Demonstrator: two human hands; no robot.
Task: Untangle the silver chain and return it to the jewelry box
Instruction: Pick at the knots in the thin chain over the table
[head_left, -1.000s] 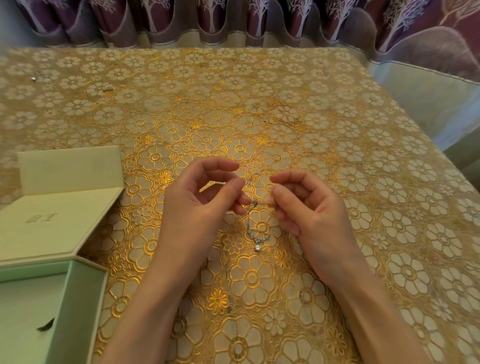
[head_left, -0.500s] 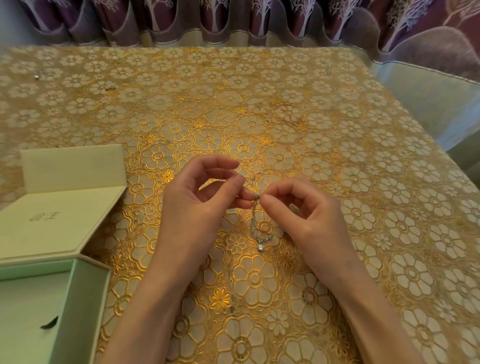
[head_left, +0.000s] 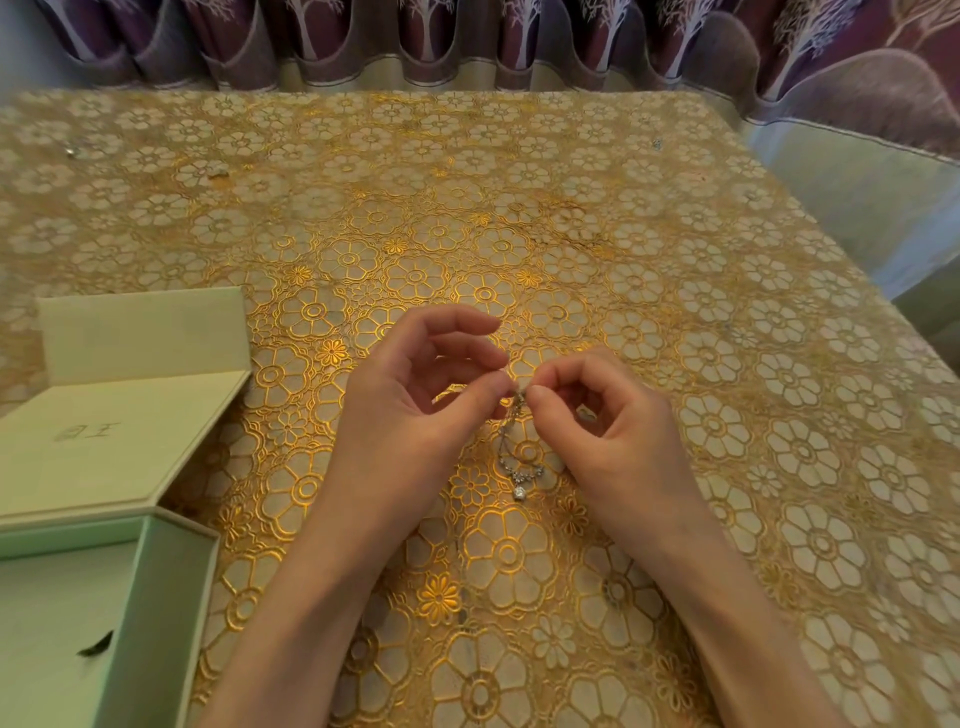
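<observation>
Over the gold tablecloth (head_left: 675, 312) both hands pinch the silver chain (head_left: 511, 457), left hand (head_left: 415, 410) and right hand (head_left: 608, 426) fingertip-close; looks like untangling's underway; next it needs gentle teasing apart, then the jewelry box (head_left: 171, 597).

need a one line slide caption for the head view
Left hand and right hand pinch the silver chain above a gold tablecloth, open jewelry box beside them.

Both hands meet above the gold tablecloth (head_left: 675, 312): the left hand (head_left: 410, 415) and the right hand (head_left: 613, 436) pinch the silver chain (head_left: 511, 447) (its pendant hangs down). The open jewelry box (head_left: 161, 597) lies left.
</observation>
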